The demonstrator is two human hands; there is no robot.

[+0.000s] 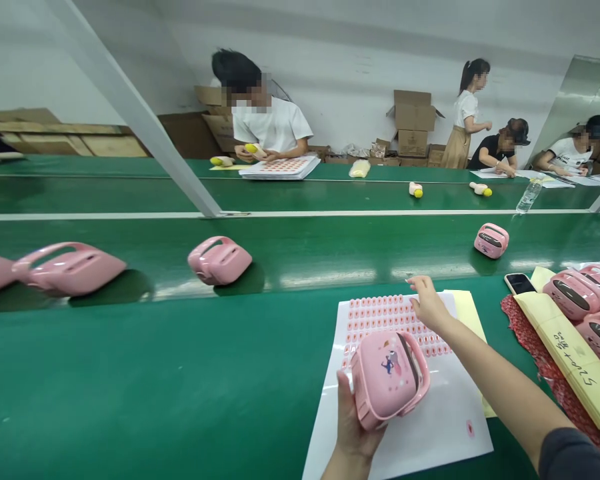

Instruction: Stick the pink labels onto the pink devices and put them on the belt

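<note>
Green conveyor bench (130, 380): a pink plastic case (387, 380), picture (390, 363) already on its face, is gripped by the left hand (353, 420); right fingertips (414, 283) touch a well-filled pink label sheet (393, 317), any grasp unclear.

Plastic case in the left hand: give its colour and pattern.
The case is glossy pink with a blue figure print; head view.
</note>
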